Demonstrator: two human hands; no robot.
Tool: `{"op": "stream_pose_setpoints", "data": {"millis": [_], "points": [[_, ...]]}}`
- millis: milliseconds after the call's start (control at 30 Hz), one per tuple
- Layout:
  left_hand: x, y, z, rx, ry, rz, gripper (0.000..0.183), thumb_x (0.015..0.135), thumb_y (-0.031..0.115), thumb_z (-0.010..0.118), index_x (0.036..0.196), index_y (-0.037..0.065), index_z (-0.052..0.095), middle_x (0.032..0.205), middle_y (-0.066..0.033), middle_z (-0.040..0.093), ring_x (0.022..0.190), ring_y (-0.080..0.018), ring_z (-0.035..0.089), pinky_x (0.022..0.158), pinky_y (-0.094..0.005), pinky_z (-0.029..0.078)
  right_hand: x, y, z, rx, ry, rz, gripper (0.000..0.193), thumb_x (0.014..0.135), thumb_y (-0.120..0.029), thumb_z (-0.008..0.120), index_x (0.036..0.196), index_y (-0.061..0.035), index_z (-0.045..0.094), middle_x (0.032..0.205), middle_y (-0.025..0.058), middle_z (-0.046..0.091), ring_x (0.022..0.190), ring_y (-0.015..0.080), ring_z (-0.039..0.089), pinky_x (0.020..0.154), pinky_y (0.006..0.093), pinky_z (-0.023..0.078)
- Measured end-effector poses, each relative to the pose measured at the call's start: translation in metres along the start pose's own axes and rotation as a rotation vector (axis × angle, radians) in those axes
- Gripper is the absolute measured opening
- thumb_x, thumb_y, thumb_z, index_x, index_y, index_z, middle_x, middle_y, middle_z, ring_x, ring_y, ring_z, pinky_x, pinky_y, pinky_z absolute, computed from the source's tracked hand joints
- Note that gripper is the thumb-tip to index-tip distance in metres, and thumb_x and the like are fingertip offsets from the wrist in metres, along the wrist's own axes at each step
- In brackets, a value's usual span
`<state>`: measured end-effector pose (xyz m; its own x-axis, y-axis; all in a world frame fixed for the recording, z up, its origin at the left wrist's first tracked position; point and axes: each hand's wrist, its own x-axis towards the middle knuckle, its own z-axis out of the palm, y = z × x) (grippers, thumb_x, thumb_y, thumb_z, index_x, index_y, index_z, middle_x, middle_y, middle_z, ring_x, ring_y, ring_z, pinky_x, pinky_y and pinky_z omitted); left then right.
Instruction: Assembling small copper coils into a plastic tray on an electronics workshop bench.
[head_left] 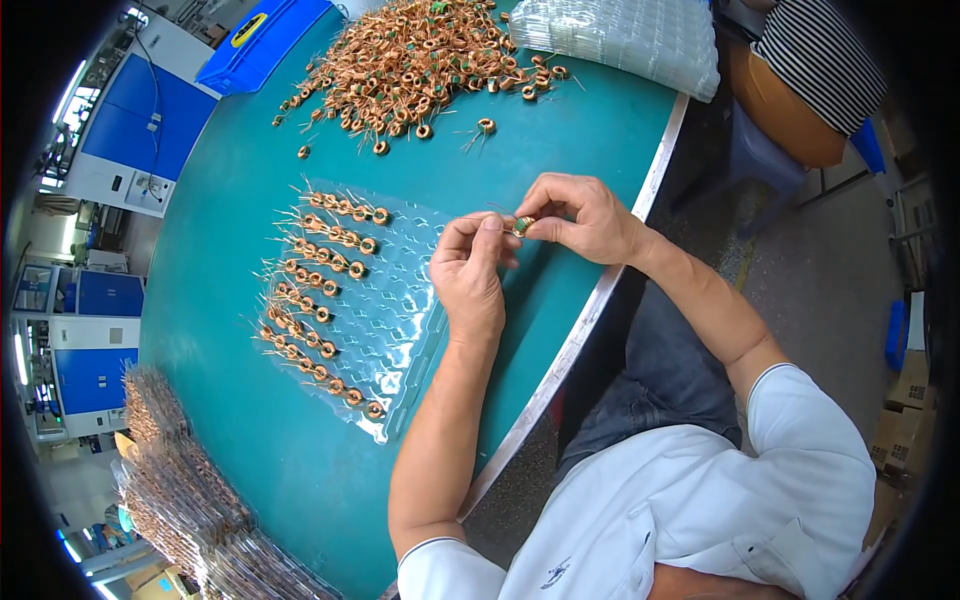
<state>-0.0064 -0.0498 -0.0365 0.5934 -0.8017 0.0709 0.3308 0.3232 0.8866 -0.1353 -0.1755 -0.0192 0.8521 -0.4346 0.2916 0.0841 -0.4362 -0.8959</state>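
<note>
While my hands pinch one copper toroid coil (524,225), it could slip.
Left hand (468,275) and right hand (580,215) grip narrowly above the teal surface (230,200); bent leads would miss the clear blister tray (400,300).

A blue plastic bin (262,40) with a yellow label (249,29) lay at eleven o'clock on the table. Brown cardboard boxes (903,418) stood at four o'clock, by the floor's edge.
</note>
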Motion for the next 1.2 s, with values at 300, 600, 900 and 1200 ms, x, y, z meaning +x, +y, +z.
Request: {"op": "stream_pose_setpoints", "data": {"millis": [300,600,900,1200], "points": [[0.002,0.001,0.002,-0.026,0.018,-0.017,0.012,0.095,0.010,0.060,0.096,-0.002,0.060,0.090,-0.0114,0.068,0.073,-0.0144,0.064,0.061,-0.0248,0.052,-0.003,-0.007,0.004,0.043,0.020,0.002,0.027,0.085,-0.012,0.073,0.105,0.0005,0.060,0.091,0.0064,0.067,0.083,0.0109,0.065,0.074,0.0258,0.053],[0.002,0.002,0.011,-0.079,-0.077,-0.056,0.028,0.093,0.012,0.064,0.114,-0.005,0.057,0.096,-0.0115,0.065,0.078,-0.0133,0.062,0.068,-0.0225,0.050,-0.005,-0.005,-0.001,0.002,0.101,-0.009,0.022,0.082,-0.011,0.076,0.097,0.0002,0.064,0.084,0.0067,0.068,0.077,0.0112,0.066,0.070,0.0253,0.054],[0.004,-0.005,0.010,0.037,-0.060,-0.033,0.024,0.092,0.011,0.066,0.110,-0.003,0.058,0.089,-0.0072,0.063,0.072,-0.0100,0.058,0.064,-0.0222,0.048,-0.007,-0.006,-0.003,-0.034,0.095,-0.049,0.017,0.082,-0.006,0.073,0.096,0.0013,0.065,0.084,0.0073,0.068,0.072,0.0111,0.065,0.063,0.0248,0.053],[0.005,-0.003,0.013,0.011,-0.011,-0.083,0.024,0.092,0.016,0.067,0.106,-0.002,0.058,0.090,-0.0069,0.065,0.074,-0.0103,0.061,0.064,-0.0228,0.050,-0.004,-0.007,-0.006,0.320,0.040,0.216,0.024,0.085,-0.008,0.072,0.102,0.0032,0.060,0.084,0.0089,0.070,0.068,0.0093,0.064,0.058,0.0225,0.053]]}}
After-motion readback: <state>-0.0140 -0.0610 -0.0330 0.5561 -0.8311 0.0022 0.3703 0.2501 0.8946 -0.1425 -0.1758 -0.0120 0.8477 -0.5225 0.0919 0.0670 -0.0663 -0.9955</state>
